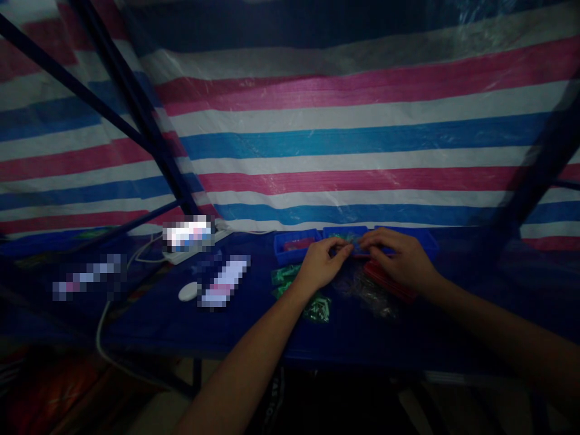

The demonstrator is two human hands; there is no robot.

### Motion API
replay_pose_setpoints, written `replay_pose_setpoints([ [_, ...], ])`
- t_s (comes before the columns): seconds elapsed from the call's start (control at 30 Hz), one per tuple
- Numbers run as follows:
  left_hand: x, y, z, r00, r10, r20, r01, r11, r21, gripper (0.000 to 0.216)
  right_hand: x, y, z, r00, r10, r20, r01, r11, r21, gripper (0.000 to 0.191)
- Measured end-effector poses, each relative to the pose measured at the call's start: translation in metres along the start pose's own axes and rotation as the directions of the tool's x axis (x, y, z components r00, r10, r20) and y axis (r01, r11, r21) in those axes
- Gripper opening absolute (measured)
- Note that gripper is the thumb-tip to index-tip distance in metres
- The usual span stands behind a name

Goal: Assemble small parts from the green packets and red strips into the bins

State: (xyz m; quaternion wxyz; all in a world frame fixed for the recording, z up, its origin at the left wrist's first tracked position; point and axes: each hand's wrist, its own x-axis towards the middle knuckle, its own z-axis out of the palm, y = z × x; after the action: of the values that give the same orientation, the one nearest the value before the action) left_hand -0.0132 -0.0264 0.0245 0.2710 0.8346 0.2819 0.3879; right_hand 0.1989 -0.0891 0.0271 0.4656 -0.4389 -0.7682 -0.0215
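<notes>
1. At the left of the blue table (181, 329), I have a white power strip (179, 258) toward the far edge, a pale round disc (188, 292) nearer, and a lit phone (225, 281) just right of the disc, its screen blurred.
2. Next, toward the far edge, I see the left blue bin (278, 249) with a reddish packet (296, 243) inside. Glossy green packets (317, 308) lie nearer, partly behind the left forearm.
3. My left hand (322, 263) is raised just on the near side of the middle blue bin (344, 230), thumb and index curled to a narrow gap. I cannot tell whether anything is pinched there.
4. Facing it, my right hand (393, 254) has its fingers bent inward and its fingertips close to the left's; its grip is too dim to confirm. The right blue bin (428, 244) is beyond it.
5. Red packets (388, 282) lie beneath the right hand, with crinkled, clear plastic bags (374, 296) on their near side.
6. I judge the step in hand to be fine, two-handed fingertip work on something small. The next move calls for a light, steady pinch, with both hands kept level and close together.
</notes>
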Motion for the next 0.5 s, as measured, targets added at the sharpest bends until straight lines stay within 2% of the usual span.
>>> replay_pose_setpoints([
  [0.17,-0.001,-0.001,-0.001,1.0,0.004,0.005,-0.004,0.994,0.108,0.036,0.002,0.001,-0.002,0.999,-0.016,-0.036,0.015,0.999,-0.03,0.027],
  [0.3,-0.004,-0.005,0.0,0.989,0.088,0.116,-0.118,0.952,0.282,0.031,0.004,0.001,-0.005,0.992,0.048,-0.121,-0.056,0.996,-0.068,0.041],
  [0.4,-0.006,-0.009,0.004,0.962,0.166,0.219,-0.228,0.927,0.299,0.03,0.005,0.003,-0.007,0.988,0.057,-0.143,-0.071,0.993,-0.096,0.053],
  [0.5,-0.008,-0.014,0.007,0.948,0.163,0.273,-0.245,0.921,0.302,0.041,0.005,0.009,-0.007,0.991,0.051,-0.126,-0.07,0.986,-0.149,0.062],
])
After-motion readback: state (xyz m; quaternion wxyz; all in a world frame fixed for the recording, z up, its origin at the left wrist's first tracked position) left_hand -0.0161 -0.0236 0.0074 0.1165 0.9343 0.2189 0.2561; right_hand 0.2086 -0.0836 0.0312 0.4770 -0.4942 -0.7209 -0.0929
